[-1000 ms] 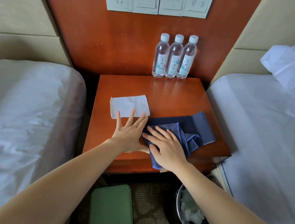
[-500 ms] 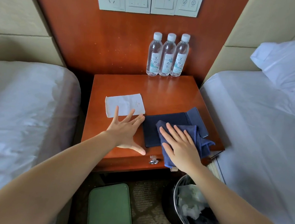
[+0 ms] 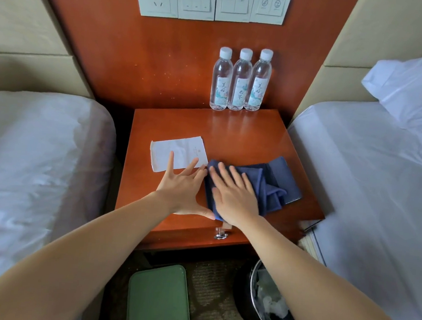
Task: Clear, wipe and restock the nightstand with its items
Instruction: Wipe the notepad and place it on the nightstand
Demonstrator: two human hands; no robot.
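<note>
Now the right hand (image 3: 237, 197) presses the blue cloth (image 3: 274, 190) flat on the front of the table (image 3: 244, 137), its grip wide. The left hand (image 3: 182, 190) lies flat beside it, grip wide too, fingertips over the white paper (image 3: 180, 150). I think wiping is on; next the paper must be lifted. Further back stand three water bottles (image 3: 241, 80), then wall switches (image 3: 212, 1), beds either side

We see left forearm (image 3: 84, 246) bare all way to frame edge, smooth, slim. Right forearm (image 3: 309, 273) bare likewise, same slim build. We catch left hand (image 3: 184, 186): bare, long slim fingers (image 3: 170, 161). Right hand (image 3: 236, 196): bare too, long fingers, outline slightly blurred for us.
</note>
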